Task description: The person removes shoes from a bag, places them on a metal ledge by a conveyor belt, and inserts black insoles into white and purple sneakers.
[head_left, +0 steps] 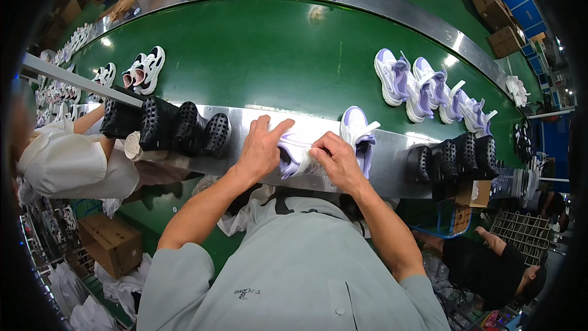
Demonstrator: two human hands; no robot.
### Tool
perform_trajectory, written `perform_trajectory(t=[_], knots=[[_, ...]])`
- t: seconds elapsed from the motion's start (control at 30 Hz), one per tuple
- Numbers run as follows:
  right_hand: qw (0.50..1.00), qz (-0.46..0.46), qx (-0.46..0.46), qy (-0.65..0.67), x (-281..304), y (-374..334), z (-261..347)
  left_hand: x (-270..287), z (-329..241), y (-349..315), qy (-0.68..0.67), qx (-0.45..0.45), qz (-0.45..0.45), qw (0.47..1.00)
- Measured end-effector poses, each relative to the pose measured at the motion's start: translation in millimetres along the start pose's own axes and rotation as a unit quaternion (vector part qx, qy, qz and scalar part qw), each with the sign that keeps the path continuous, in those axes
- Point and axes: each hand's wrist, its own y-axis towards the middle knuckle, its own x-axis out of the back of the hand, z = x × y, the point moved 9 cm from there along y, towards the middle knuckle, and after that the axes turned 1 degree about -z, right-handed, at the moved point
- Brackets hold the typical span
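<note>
Black perforated forms [158, 124] line a green tabletop's [263, 55] near metal ledge [392, 147], left and right, a lavender-and-white sneaker [353, 121] between them; matching sneakers [436, 89] stand far right, black-and-white sneakers [150, 71] far left.

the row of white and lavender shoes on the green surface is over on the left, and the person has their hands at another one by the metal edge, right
Not the left: the row of white and lavender shoes is on the right of the green surface, as the head view shows. The rest stands.
</note>
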Motion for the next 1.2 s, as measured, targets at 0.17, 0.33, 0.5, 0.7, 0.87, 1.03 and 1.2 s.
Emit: perform_trajectory(t=[0.17, 0.33, 0.5, 0.7, 0.87, 1.03, 1.2], knots=[[1.000, -0.005, -0.002, -0.005, -6, 2, -3, -1, -6, 0, 0.018, -0.016, 0.024, 0.999], [0.999, 0.009, -0.027, 0.020, -17, 1, -7, -6, -8, -6, 0.014, -0.025, 0.053, 0.998], [0.999, 0.035, -0.035, 0.004, -25, 0, -6, -9, -7, -9, -0.008, -0.007, 0.093, 0.996], [0.999, 0.023, -0.035, 0.021, -23, 0, -8, -12, 7, -11, -0.010, 0.029, 0.076, 0.997], [0.998, 0.030, -0.011, 0.044, -21, -14, 8, -11, 23, -14, -0.021, 0.067, 0.067, 0.995], [1.000, 0.013, 0.005, 0.026, -20, -9, 5, -9, 7, -11, -0.028, 0.048, 0.074, 0.996], [1.000, 0.009, -0.003, 0.015, -19, -5, 3, -6, -3, -7, -0.022, 0.031, 0.082, 0.996]])
